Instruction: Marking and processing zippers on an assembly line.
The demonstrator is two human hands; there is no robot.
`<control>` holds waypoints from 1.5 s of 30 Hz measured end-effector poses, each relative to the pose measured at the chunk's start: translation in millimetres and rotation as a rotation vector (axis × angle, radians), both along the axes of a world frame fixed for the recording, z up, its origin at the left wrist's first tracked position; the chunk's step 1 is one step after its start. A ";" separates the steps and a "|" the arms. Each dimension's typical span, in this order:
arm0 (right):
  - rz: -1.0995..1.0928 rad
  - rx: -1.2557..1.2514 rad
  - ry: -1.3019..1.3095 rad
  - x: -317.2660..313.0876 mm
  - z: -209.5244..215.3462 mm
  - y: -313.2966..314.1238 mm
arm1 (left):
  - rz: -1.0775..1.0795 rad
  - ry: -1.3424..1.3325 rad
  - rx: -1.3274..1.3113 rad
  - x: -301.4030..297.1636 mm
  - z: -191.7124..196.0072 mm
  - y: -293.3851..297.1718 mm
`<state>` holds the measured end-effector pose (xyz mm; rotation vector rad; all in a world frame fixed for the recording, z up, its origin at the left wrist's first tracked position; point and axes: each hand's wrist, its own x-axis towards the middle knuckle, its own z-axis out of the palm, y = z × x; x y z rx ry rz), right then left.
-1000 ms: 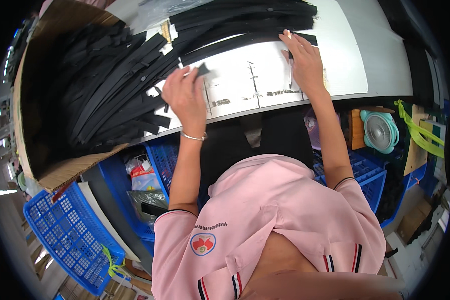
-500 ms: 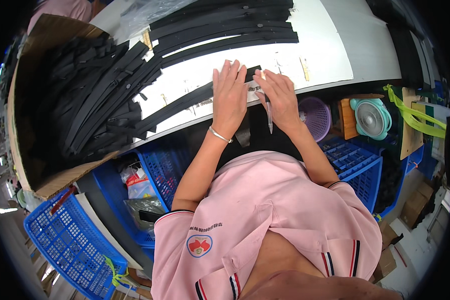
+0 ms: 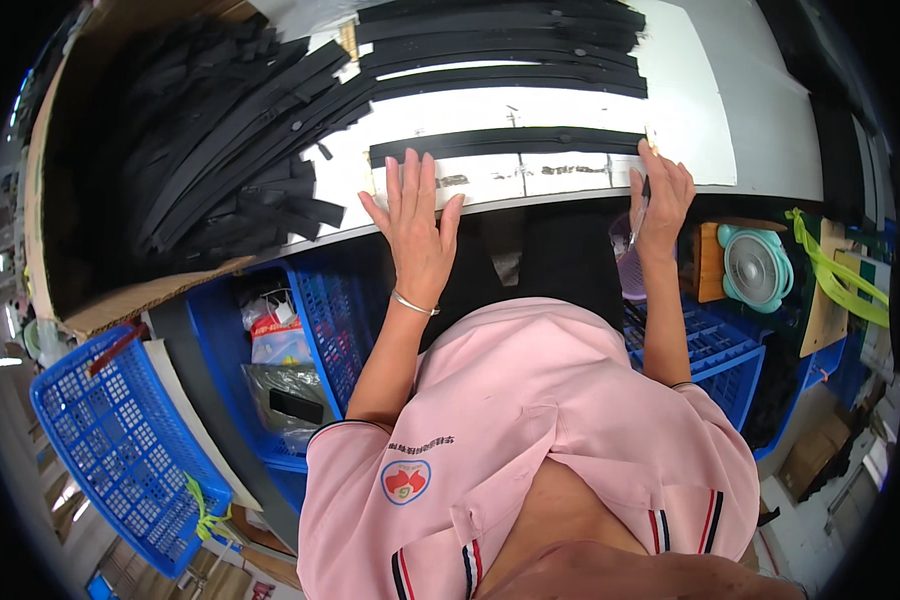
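Observation:
A single black fabric strip (image 3: 510, 143) lies straight along the white marked board (image 3: 695, 120). My left hand (image 3: 417, 230) is open with fingers spread, its fingertips touching the strip near its left end. At the other end, my right hand (image 3: 664, 215) has its fingertips on the strip. A pen (image 3: 642, 208) is tucked in that same hand, pointing down toward me. Beyond the single strip, several similar black strips (image 3: 500, 50) lie in rows on the board.
A cardboard box (image 3: 45, 190) heaped with black strips (image 3: 210, 140) stands at the left. Blue plastic baskets (image 3: 120, 430) sit below the table on both sides. A small teal fan (image 3: 755, 268) and a purple basket (image 3: 630, 275) are at the right.
My hands have moved apart, left hand leftward and right hand rightward. The strip, formerly slanting down to the heap at the left, now lies straight along the board.

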<state>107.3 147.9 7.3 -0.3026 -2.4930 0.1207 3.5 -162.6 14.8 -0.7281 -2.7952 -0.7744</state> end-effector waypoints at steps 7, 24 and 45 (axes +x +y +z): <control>0.002 0.029 -0.005 -3.4 -1.0 2.0 | 0.041 0.004 -0.097 -14.9 -0.2 -19.4; 0.335 -1.141 -0.066 -86.8 55.3 -114.3 | 0.059 0.007 0.011 -8.1 -11.1 -26.2; 0.528 -0.742 -0.146 -138.9 -0.6 -165.3 | 0.061 0.018 0.045 -7.4 -11.1 -26.3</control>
